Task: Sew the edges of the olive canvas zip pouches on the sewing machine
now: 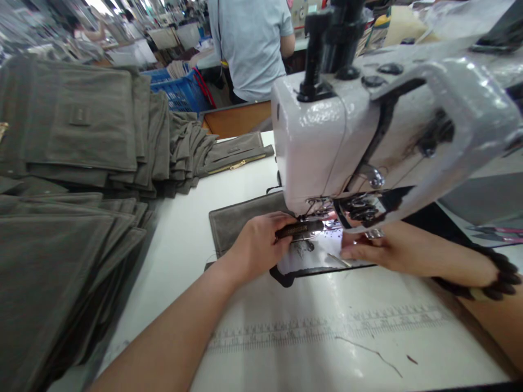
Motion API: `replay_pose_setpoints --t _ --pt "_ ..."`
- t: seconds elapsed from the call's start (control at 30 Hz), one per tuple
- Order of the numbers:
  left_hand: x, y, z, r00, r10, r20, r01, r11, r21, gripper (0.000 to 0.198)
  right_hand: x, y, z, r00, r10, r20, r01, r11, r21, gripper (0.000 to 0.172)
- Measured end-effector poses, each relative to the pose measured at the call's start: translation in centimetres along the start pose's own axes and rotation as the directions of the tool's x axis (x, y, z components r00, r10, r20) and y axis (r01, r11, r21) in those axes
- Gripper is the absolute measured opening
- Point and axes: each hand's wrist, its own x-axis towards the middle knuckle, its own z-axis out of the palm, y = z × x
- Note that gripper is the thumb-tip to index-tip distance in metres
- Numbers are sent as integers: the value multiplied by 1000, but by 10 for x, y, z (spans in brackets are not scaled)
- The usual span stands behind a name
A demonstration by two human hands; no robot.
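A grey-white sewing machine stands over the white table. My left hand is closed, its fingers and thumb pinching a dark brown strip, perhaps a zipper end, beside the presser foot. An olive-grey fabric panel lies flat behind this hand and runs under the machine head. On the other side of the needle area, my right hand has its thumb and fingers drawn together low over the lit metal plate. The machine partly covers those fingers, and what they pinch is hidden.
Stacks of olive-grey fabric pieces fill the left side. One piece with a gold zipper lies by the machine. A printed ruler and loose thread lie in front. Behind are a blue basket and a seated person.
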Motion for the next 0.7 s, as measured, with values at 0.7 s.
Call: replay_pose_setpoints --t 0.7 --pt "-2 13 7 919 228 322 -392 627 673 20 6 -17 37 928 -353 -118 227 788 -572 35"
